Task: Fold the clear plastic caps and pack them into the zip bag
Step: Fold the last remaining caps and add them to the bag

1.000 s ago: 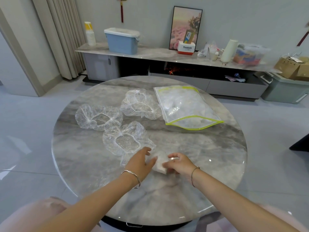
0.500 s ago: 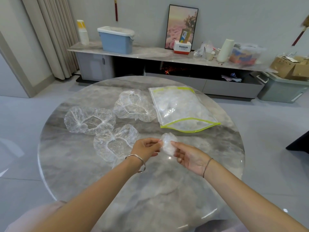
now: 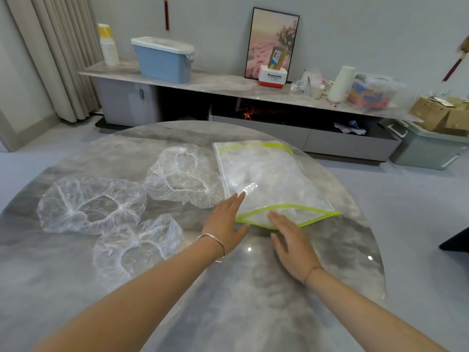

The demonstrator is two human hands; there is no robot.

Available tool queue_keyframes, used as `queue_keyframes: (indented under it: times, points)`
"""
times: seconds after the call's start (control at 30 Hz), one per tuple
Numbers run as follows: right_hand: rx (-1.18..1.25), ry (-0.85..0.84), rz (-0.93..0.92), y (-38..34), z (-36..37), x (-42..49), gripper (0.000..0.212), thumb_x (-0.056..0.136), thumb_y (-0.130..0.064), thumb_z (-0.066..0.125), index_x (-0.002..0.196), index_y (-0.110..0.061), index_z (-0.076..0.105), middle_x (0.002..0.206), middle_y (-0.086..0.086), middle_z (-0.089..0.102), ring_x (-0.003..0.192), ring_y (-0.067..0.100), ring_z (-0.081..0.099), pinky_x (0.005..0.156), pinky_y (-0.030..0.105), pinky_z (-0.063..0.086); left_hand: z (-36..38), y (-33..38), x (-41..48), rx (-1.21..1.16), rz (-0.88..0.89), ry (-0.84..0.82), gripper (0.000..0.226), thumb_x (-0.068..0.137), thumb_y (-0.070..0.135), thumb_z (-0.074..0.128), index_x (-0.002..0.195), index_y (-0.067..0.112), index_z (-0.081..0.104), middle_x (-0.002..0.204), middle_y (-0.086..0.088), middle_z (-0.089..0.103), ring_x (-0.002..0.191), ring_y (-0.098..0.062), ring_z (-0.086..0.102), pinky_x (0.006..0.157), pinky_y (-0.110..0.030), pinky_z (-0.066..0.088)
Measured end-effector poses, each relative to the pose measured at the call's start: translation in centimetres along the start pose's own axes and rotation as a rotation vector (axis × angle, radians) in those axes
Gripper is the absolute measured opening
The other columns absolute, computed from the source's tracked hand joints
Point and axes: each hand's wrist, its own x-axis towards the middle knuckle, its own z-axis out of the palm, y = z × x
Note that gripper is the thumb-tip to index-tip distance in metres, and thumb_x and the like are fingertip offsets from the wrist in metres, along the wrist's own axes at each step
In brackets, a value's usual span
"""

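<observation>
The clear zip bag (image 3: 269, 179) with yellow-green zip strips lies on the round marble table (image 3: 228, 301), its mouth gaping toward me, crumpled clear caps inside. My left hand (image 3: 225, 222) lies flat, fingers spread, fingertips on the bag's left edge near the mouth. My right hand (image 3: 289, 240) is open, its fingertips at the bag's mouth, where a small whitish folded cap (image 3: 288, 212) shows just inside. Three unfolded clear plastic caps lie to the left: one far left (image 3: 91, 204), one beside the bag (image 3: 182, 179), one nearest me (image 3: 137, 247).
Behind the table runs a low cabinet (image 3: 228, 87) with a blue bin (image 3: 165, 62), a framed picture (image 3: 272, 44), a white roll (image 3: 341, 83) and clutter. A grey-green crate (image 3: 429, 148) and cardboard boxes (image 3: 441, 113) stand at the right. Curtains hang at the left.
The folded cap that both hands held above the table has left my fingers and sits at the bag's mouth. Both hands moved forward to the bag and opened flat.
</observation>
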Motion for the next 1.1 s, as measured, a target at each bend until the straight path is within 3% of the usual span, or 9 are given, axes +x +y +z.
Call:
queue_keyframes:
  times: [0.13, 0.23, 0.4, 0.5, 0.63, 0.7, 0.8, 0.97, 1.1]
  points:
    - [-0.125, -0.180, -0.038, 1.1, 2.2, 2.0, 0.070, 0.088, -0.049, 0.010, 0.148, -0.018, 0.027, 0.153, -0.006, 0.024, 0.137, -0.004, 0.006, 0.111, 0.010, -0.007, 1.0, -0.4, 3.1, 0.185, 0.009, -0.045, 0.066, 0.098, 0.034, 0.043, 0.150, 0.029, 0.003, 0.158, 0.007, 0.004, 0.145, -0.017, 0.008, 0.116, -0.030, 0.015]
    - [-0.201, -0.270, 0.001, 1.3, 3.0, 3.9, 0.078, 0.082, -0.054, -0.003, 0.150, -0.021, 0.016, 0.158, -0.005, 0.015, 0.143, 0.002, 0.004, 0.112, 0.016, -0.010, 1.3, -0.5, 4.6, 0.215, 0.002, -0.075, 0.050, 0.102, 0.026, 0.033, 0.149, 0.028, 0.016, 0.157, 0.005, 0.014, 0.142, -0.017, 0.019, 0.113, -0.029, 0.022]
    - [-0.198, -0.260, 0.166, 0.8, 2.9, 7.7, 0.076, 0.085, -0.056, 0.006, 0.146, -0.019, 0.032, 0.156, 0.000, 0.025, 0.144, 0.017, 0.015, 0.113, 0.033, 0.010, 0.8, -0.1, 5.3, 0.220, -0.002, -0.084, 0.045, 0.103, 0.026, 0.028, 0.147, 0.030, 0.022, 0.155, 0.002, 0.023, 0.138, -0.021, 0.028, 0.107, -0.034, 0.031]
    - [-0.285, -0.295, 0.159, 0.7, 3.0, 8.2, 0.063, 0.091, -0.051, 0.018, 0.147, -0.025, 0.028, 0.158, -0.002, 0.019, 0.146, 0.019, 0.009, 0.116, 0.037, 0.007, 0.3, -0.4, 5.0, 0.260, -0.036, -0.087, 0.049, 0.102, 0.031, 0.030, 0.149, 0.029, 0.016, 0.156, 0.000, 0.019, 0.140, -0.022, 0.023, 0.111, -0.034, 0.025]
    - [-0.297, -0.357, 0.075, 0.5, 2.1, 5.9, 0.069, 0.086, -0.063, 0.014, 0.149, -0.036, 0.014, 0.159, -0.012, 0.002, 0.147, 0.020, -0.005, 0.117, 0.043, -0.003, -1.2, -0.5, 2.7, 0.375, -0.018, -0.061, 0.062, 0.098, 0.041, 0.036, 0.150, 0.029, 0.003, 0.158, 0.000, 0.008, 0.144, -0.022, 0.009, 0.117, -0.035, 0.008]
    - [-0.281, -0.391, 0.063, 0.3, 1.2, 4.5, 0.058, 0.095, -0.055, 0.028, 0.148, -0.042, 0.007, 0.158, -0.014, -0.004, 0.146, 0.018, -0.012, 0.117, 0.042, -0.005, -2.4, -0.7, 0.8, 0.438, -0.014, -0.041, 0.065, 0.097, 0.046, 0.034, 0.150, 0.029, 0.000, 0.158, 0.001, 0.005, 0.145, -0.022, 0.003, 0.118, -0.037, 0.002]
    - [-0.290, -0.391, 0.020, -0.8, -0.5, 2.5, 0.060, 0.099, -0.042, 0.040, 0.149, -0.038, 0.007, 0.157, -0.016, -0.010, 0.146, 0.021, -0.007, 0.118, 0.036, 0.003, -4.1, -2.0, -2.9, 0.483, -0.150, -0.087, 0.072, 0.095, 0.055, 0.030, 0.149, 0.025, -0.007, 0.158, 0.000, -0.005, 0.145, -0.024, -0.005, 0.118, -0.041, -0.001]
    - [-0.153, -0.344, 0.017, -3.9, -2.6, 0.4, 0.059, 0.097, -0.032, 0.048, 0.149, -0.033, 0.020, 0.149, -0.029, -0.006, 0.142, 0.010, 0.022, 0.106, 0.027, 0.032, -5.3, -4.3, -10.2, 0.629, -0.484, -0.215, 0.090, 0.086, 0.073, 0.019, 0.148, 0.016, -0.012, 0.158, -0.007, -0.005, 0.145, -0.030, -0.002, 0.115, -0.053, 0.006]
    - [-0.058, -0.353, -0.052, -7.5, -3.1, -1.3, 0.064, 0.094, -0.027, 0.053, 0.147, -0.037, 0.019, 0.149, -0.030, -0.001, 0.141, 0.003, 0.021, 0.107, 0.026, 0.032, -5.4, -4.4, -13.2, 0.496, -0.612, -0.295, 0.095, 0.082, 0.078, 0.017, 0.147, 0.020, -0.020, 0.157, -0.008, -0.012, 0.145, -0.031, -0.004, 0.113, -0.054, 0.002]
